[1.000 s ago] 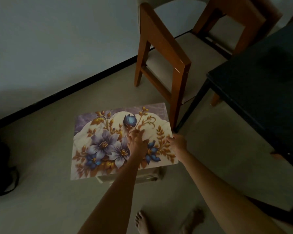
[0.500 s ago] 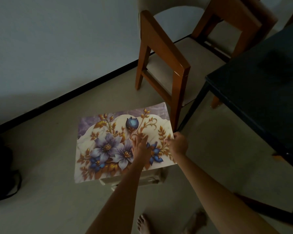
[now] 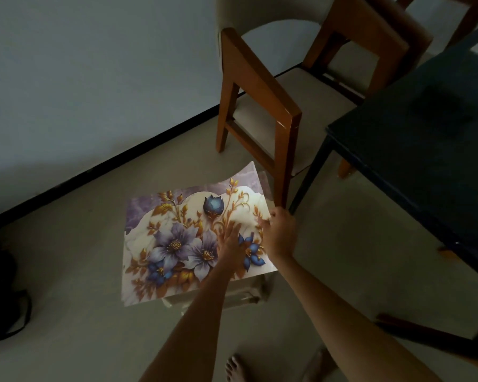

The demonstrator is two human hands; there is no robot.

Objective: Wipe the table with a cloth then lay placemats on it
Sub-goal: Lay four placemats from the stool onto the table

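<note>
Dim room, pale floor (image 3: 66, 271), dark counter (image 3: 425, 161) bare at right. Head view: your left hand (image 3: 232, 244) flat on floral placemat (image 3: 171, 244) atop low stool; your right hand (image 3: 280, 232) pinches its lifted right edge. No cloth seen; wiping unconfirmed, laying not yet done.

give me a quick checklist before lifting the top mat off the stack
1. Right hand grips the mat's right edge: ok, edge curled up.
2. Left hand lies flat on the mat: not ok, it pins the sheet being lifted.
3. Only one mat picked: cannot tell, a second sheet peeks out at the far corner.
4. Stool under the stack steady: cannot tell.
5. Table bare for laying: ok where visible.
6. Chair close by the lift path: not ok.
</note>
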